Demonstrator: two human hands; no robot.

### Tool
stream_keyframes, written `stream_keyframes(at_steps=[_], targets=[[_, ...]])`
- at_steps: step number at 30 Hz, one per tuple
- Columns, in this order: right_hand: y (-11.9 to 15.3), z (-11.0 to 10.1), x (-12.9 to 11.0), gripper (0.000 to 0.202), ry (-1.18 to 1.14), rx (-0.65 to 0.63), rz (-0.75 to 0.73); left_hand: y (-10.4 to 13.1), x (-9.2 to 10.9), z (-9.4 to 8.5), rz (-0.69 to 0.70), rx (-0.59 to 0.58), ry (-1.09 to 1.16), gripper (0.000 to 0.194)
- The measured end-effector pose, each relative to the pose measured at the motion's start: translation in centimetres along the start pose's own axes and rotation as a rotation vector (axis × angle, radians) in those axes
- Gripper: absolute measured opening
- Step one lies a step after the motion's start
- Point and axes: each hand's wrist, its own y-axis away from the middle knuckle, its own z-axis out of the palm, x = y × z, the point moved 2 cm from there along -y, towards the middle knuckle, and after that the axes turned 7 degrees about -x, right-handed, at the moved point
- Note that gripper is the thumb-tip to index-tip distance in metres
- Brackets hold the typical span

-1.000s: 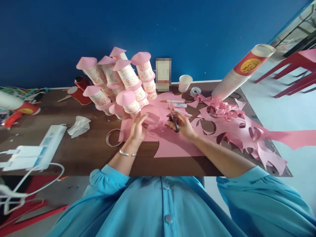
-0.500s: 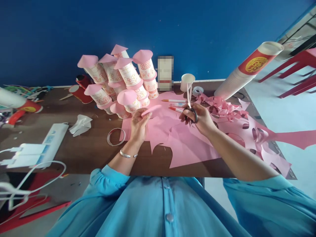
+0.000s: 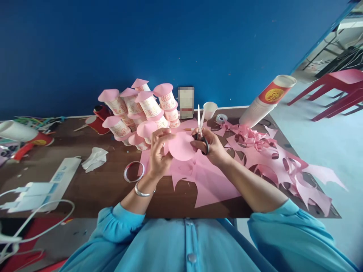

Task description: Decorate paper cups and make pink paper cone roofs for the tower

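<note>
A round pink paper disc point(image 3: 183, 146) is held by its left edge in my left hand point(image 3: 161, 153), its face turned up toward me. My right hand point(image 3: 210, 145) grips black-handled scissors point(image 3: 200, 122), blades pointing up and slightly parted. Fingers of this hand also reach the disc's right edge. Beneath both hands lie cut sheets of pink paper point(image 3: 215, 181). Just beyond my left hand stand decorated paper cups point(image 3: 149, 105) stacked as towers, with pink cone roofs.
Pink scraps point(image 3: 283, 162) spread over the table's right side, near a tall stack of paper cups point(image 3: 255, 109). A single white cup point(image 3: 210, 110) and a tape roll point(image 3: 221, 118) stand by the blue wall. Leftward are another tape roll point(image 3: 134, 172), crumpled tissue point(image 3: 95, 159) and a power strip point(image 3: 61, 181).
The disc has tilted from nearly edge-on to facing me. My right hand has come left with the scissors, meeting the disc. The view has tipped upward a little.
</note>
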Motion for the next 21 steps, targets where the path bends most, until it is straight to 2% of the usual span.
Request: stream_keyframes(at_steps=[2,4,6,9,14,18,21], targets=[[0.1,-0.2,-0.2,0.045,0.046,0.089,-0.060,-0.1,-0.4,0.3,-0.187,0.065,0.193,0.033],[0.3,-0.4,-0.3,0.046,0.115,0.182,-0.113,-0.2,-0.8,0.8,-0.373,0.067,0.392,0.034],[0.6,-0.4,0.0,0.045,0.177,0.241,-0.138,-0.1,-1.2,1.5,-0.496,-0.017,0.522,0.039],[0.8,-0.5,1.3,0.046,0.185,0.258,-0.128,0.3,-2.2,2.5,-0.614,-0.134,0.542,0.038],[0.6,-1.0,4.2,0.056,0.064,0.197,-0.013,1.0,-3.9,2.9,-0.704,-0.035,0.488,0.032],[0.3,-1.8,5.3,0.060,-0.001,0.156,0.023,1.1,-4.0,2.6,-0.684,-0.013,0.529,0.030],[0.3,-2.1,5.4,0.061,0.057,0.091,0.004,1.0,-3.7,2.1,-0.672,0.008,0.507,0.028]])
